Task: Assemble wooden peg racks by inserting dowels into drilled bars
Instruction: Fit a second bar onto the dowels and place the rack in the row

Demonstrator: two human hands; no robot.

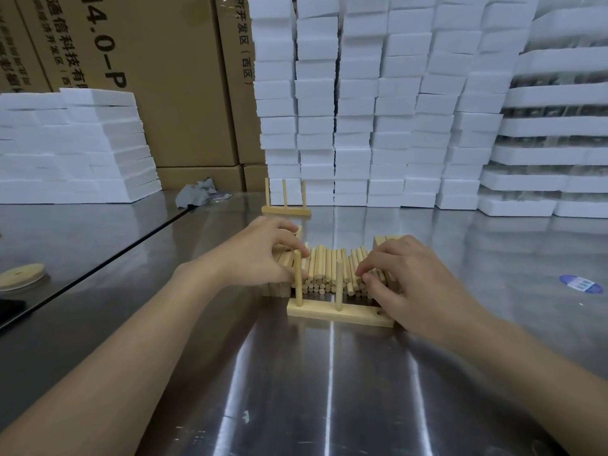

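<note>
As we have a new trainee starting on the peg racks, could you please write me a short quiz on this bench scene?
1. True or false: the near bar holds three upright dowels.
2. Where is the finished rack? A) beyond the loose dowel pile B) on top of the near bar C) nearer the camera than the near bar
3. Fill in: the near bar's empty hole is at its ___ end.
Key: 1 false, it holds two; 2 A; 3 right.
</note>
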